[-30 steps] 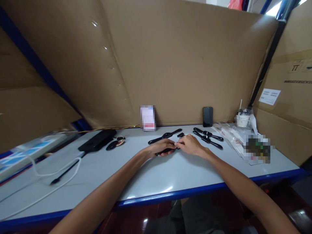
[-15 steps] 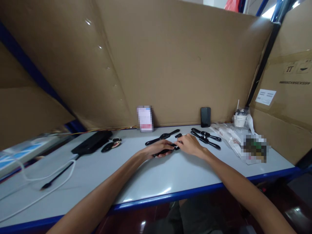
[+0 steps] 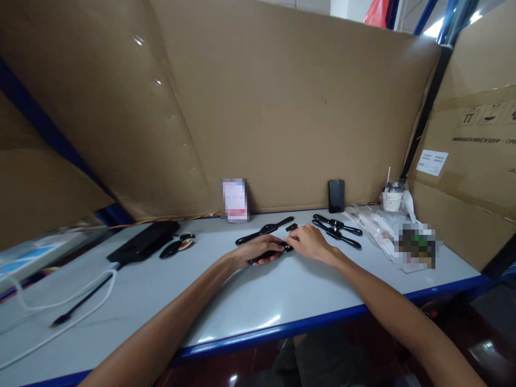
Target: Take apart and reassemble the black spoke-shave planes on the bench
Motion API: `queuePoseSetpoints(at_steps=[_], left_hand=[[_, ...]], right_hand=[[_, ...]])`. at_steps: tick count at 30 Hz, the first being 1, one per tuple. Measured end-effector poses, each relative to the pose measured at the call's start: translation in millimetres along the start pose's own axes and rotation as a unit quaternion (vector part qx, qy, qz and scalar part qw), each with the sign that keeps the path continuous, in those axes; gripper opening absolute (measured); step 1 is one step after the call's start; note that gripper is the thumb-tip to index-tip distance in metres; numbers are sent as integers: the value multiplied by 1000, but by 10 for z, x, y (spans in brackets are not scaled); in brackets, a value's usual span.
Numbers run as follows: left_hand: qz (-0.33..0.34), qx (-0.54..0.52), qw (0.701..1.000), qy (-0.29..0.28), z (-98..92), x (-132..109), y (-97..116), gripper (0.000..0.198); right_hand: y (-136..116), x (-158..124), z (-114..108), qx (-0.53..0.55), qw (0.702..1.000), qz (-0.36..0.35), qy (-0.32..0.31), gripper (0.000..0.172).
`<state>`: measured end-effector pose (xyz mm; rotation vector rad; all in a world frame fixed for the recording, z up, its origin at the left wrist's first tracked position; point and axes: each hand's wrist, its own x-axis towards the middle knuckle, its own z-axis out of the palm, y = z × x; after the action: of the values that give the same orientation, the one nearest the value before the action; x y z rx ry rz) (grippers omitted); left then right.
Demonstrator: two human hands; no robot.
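My left hand [image 3: 262, 249] is wrapped around a long, glossy black piece [image 3: 255, 260] held just over the table. My right hand [image 3: 309, 241] has its fingers pinched at the inner end of the same piece, where a small shiny spot shows. Its exact kind cannot be made out, as the fingers cover much of it. Behind my left hand lies a slim black strap-like piece [image 3: 266, 230] with a wider middle. A small black part [image 3: 291, 227] rests just beyond the fingertips. To the right are two glossy black long-handled pieces [image 3: 338, 234], close together.
A phone with a lit screen [image 3: 236, 201] and a dark phone [image 3: 336, 196] lean against the cardboard wall [image 3: 274, 107]. Plastic bags [image 3: 373, 228] and a wrapped cup [image 3: 392, 200] sit at right. A black case [image 3: 143, 242], keys [image 3: 171, 249] and a white cable [image 3: 107, 295] lie left.
The view has shifted slightly, so the scene sits a little further left. Both hands stay on the black piece, with only a small shift of the fingers at its inner end.
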<state>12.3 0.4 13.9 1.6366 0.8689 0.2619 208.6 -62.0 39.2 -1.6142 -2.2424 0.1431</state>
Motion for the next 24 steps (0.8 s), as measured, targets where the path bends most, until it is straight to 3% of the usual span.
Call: queuePoseSetpoints(at_steps=[8,16,24], left_hand=[[-3,-5,1000,-5,-17,33,-23,28],[2,-8,1000,-6,-37,56,-71,26],[0,-11,1000,-6,-48,66,-81,27]], right_hand=[[1,-1,21,-15,1000,27,-1,32],[27,22,51,29,999,-10,-14,32],[15,1,11,-16,1000,23,4,31]])
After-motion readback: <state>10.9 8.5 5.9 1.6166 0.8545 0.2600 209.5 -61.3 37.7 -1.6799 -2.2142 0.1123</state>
